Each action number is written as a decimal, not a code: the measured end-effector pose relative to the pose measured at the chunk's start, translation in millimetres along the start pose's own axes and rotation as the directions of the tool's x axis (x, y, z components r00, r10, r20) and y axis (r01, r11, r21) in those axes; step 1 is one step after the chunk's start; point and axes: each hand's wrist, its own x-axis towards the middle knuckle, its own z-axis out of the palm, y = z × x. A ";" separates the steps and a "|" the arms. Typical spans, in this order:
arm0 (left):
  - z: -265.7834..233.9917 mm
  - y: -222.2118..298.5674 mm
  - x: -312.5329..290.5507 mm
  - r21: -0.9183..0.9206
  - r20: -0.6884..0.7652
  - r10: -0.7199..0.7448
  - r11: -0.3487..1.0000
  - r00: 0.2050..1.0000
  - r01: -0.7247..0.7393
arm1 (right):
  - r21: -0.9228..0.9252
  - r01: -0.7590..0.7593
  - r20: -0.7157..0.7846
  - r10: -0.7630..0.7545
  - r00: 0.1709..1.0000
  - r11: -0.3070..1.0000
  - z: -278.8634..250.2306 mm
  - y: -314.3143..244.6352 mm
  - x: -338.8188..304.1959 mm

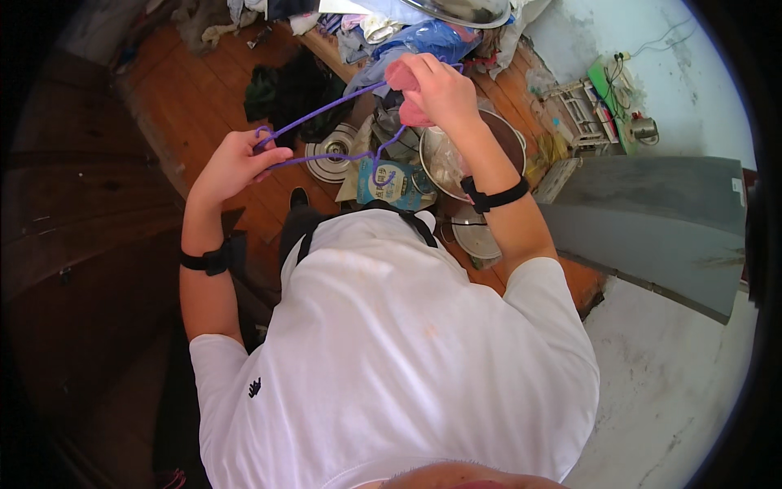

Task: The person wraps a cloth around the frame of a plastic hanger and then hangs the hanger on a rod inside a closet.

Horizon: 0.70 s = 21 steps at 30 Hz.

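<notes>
A purple clothes hanger (326, 110) is stretched between my two hands, its hook pointing down toward me. My left hand (235, 167) pinches one end of it between thumb and fingers. At the other end, my right hand (446, 91) grips a pink cloth (414, 112) folded against the hanger. Part of that end is hidden behind the cloth and fingers. Both hands are raised in front of my chest, above the cluttered floor.
Below my right forearm stands a large pot (522, 147) with clear plastic in it. Nearby lie a round lid (330, 155) and a blue printed bag (393, 186). Ahead are a blue plastic bag (428, 39) and heaped clothes; a grey panel (652, 216) juts in at right.
</notes>
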 end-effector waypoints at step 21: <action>-7.7 2.0 7.0 0.195 -0.119 0.036 0.981 0.992 -0.012 | -0.091 0.188 0.001 -0.188 0.982 0.978 2.1 41.3 -0.4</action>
